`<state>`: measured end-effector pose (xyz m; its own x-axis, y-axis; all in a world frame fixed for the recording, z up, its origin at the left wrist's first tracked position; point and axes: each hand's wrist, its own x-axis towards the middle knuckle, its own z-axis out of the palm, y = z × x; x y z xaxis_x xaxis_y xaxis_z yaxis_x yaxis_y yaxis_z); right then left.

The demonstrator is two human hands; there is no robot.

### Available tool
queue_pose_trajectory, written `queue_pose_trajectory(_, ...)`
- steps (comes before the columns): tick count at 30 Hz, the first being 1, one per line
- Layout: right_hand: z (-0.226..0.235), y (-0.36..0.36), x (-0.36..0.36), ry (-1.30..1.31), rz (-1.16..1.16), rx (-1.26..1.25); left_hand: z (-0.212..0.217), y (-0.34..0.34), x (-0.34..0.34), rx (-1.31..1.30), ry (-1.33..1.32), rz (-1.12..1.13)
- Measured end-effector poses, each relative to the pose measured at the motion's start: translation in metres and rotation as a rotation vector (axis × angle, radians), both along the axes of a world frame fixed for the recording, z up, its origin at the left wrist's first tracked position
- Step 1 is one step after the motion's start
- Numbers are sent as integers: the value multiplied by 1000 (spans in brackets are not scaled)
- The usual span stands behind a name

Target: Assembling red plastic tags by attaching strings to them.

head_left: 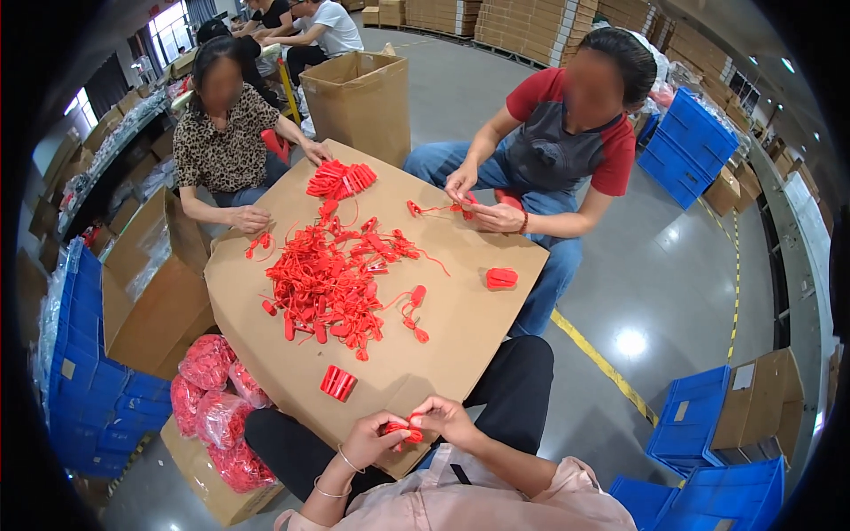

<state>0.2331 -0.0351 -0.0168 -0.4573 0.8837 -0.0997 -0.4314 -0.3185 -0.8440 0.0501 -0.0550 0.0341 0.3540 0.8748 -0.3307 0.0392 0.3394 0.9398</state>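
Observation:
Close to my body, at the near edge of a cardboard-topped table [425, 345], both my hands are closed on a small red corded piece [403, 432]. My left hand [374, 437] grips its looped part, while my right hand [447, 419] pinches it from the other side. Fingers cover much of it, so its exact kind cannot be told. Just beyond my left hand lies a short row of red plastic pieces [338, 383]. Farther off spreads a tangled heap of red pieces with cords [323, 279]. One loose corded piece [413, 314] rests right of the heap.
Two co-workers sit across the table, one at far left [232, 133], one at far right [567, 133], handling similar red pieces. A stacked red bundle [341, 180] and a smaller one [501, 279] lie on the cardboard. Bags of red pieces [221, 418] stand left; blue crates [691, 407] stand right.

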Motion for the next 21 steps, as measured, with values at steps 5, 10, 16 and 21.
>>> queue_pose_trajectory(5,29,35,14,-112,-103,-50,8,9,-2,-69,55,7)
queue_pose_trajectory(10,42,41,3,-92,-27,22,-3,22,-4,16,90,10)
queue_pose_trajectory(16,34,30,-4,-202,-48,135,-8,22,-7,-13,-26,86)
queue_pose_trajectory(21,9,15,-9,-65,20,-231,-12,11,-1,95,-71,169)
